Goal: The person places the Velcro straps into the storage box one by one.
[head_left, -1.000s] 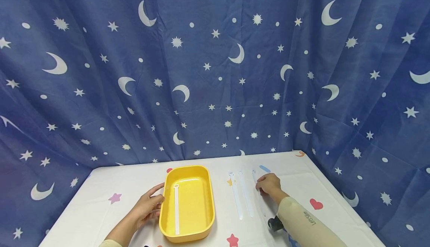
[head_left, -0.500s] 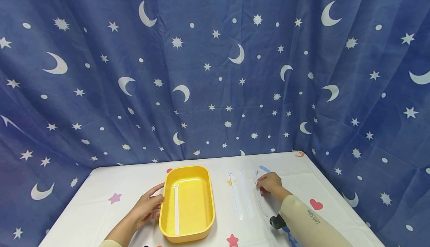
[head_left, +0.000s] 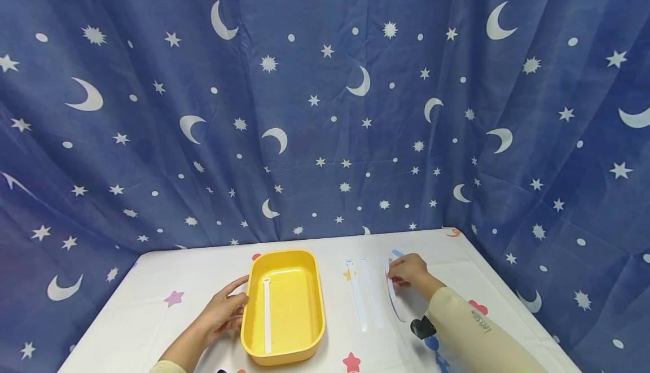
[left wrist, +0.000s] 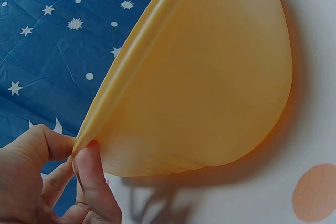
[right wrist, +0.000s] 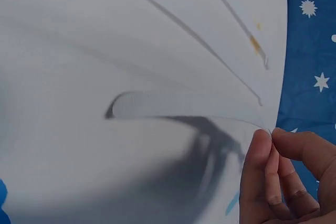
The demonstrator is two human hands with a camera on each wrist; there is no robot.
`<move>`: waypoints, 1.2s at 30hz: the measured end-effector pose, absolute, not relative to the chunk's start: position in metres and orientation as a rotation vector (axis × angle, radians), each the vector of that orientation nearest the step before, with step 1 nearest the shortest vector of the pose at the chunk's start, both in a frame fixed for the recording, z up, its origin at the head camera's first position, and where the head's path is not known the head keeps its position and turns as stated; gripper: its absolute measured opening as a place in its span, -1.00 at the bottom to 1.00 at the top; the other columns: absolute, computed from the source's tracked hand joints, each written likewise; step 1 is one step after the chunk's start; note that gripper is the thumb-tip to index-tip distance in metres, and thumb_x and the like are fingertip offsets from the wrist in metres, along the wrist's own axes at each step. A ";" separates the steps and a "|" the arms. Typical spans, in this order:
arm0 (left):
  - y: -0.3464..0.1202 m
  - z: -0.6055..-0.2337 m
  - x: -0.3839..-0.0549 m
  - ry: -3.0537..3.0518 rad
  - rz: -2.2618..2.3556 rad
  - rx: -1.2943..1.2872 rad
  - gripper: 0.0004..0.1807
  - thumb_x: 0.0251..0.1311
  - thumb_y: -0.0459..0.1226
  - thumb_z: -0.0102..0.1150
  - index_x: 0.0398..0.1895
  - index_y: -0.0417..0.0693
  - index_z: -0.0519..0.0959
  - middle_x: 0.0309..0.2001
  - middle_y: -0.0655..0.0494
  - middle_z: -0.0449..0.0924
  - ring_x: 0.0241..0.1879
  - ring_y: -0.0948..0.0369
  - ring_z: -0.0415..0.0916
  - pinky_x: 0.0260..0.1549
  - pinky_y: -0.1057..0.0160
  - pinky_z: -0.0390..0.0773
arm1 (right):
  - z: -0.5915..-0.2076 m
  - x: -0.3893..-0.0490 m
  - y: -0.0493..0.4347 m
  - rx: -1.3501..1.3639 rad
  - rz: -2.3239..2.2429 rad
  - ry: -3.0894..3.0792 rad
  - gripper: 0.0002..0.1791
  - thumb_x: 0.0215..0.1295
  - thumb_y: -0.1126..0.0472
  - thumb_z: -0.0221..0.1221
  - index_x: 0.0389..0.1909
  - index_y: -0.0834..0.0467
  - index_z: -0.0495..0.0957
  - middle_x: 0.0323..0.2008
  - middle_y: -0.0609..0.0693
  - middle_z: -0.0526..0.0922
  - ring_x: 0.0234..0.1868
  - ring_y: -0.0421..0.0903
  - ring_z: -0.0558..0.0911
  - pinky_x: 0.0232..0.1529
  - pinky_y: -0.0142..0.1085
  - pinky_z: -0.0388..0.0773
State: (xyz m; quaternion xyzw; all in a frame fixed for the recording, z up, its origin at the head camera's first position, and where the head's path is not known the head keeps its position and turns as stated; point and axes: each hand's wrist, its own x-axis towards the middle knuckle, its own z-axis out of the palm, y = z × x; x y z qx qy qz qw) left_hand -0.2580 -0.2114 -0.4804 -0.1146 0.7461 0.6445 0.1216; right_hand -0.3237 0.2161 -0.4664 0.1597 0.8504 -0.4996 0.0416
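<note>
My left hand [head_left: 223,308] grips the left rim of a yellow plastic tray [head_left: 297,316]. In the left wrist view, thumb and fingers pinch the edge of that tray [left wrist: 194,87]. One white cable strap [head_left: 267,316] with a slotted head lies lengthwise inside it. To the right, my right hand [head_left: 408,270] pinches the far end of another white cable strap [head_left: 393,302]. The right wrist view shows this strap [right wrist: 168,104] bowed, its rounded end near the cloth; the fingertips cover its other end. Two more white straps, a left one [head_left: 357,297] and a right one [head_left: 372,294], lie between tray and right hand.
A white tablecloth [head_left: 335,311] with coloured prints covers the table. Behind and at both sides hangs a blue curtain [head_left: 315,124] with moons and stars. A black rounded object [head_left: 422,328] shows beneath my right forearm.
My right hand has lifted and turned the pinched strap, which now bows off the cloth and shows its flat side. The left hand and the tray stay in place.
</note>
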 end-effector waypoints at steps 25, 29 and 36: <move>-0.212 -0.483 -0.261 2.175 1.890 -0.321 -0.26 0.11 -0.33 0.09 0.46 0.04 0.25 -0.51 0.10 0.44 -0.62 0.32 0.35 -0.66 0.42 0.53 | -0.436 -0.315 0.202 0.460 -1.847 2.113 -0.50 0.11 0.50 0.27 0.11 0.46 0.46 -0.38 0.07 0.62 -0.41 -0.12 0.64 -0.31 -0.29 0.72; -0.212 -0.482 -0.260 2.173 1.888 -0.320 -0.25 0.11 -0.33 0.09 0.46 0.04 0.24 -0.50 0.10 0.44 -0.61 0.32 0.36 -0.66 0.42 0.53 | -0.435 -0.313 0.199 0.467 -1.861 2.084 -0.51 0.10 0.50 0.28 0.11 0.45 0.47 -0.38 0.07 0.62 -0.40 -0.12 0.64 -0.28 -0.27 0.72; -0.211 -0.481 -0.259 2.178 1.883 -0.326 -0.25 0.10 -0.33 0.09 0.46 0.04 0.25 -0.48 0.09 0.45 -0.60 0.32 0.36 -0.66 0.42 0.53 | -0.430 -0.311 0.194 0.491 -1.902 2.010 -0.50 0.09 0.50 0.28 0.11 0.41 0.48 -0.37 0.07 0.61 -0.39 -0.11 0.64 -0.28 -0.30 0.72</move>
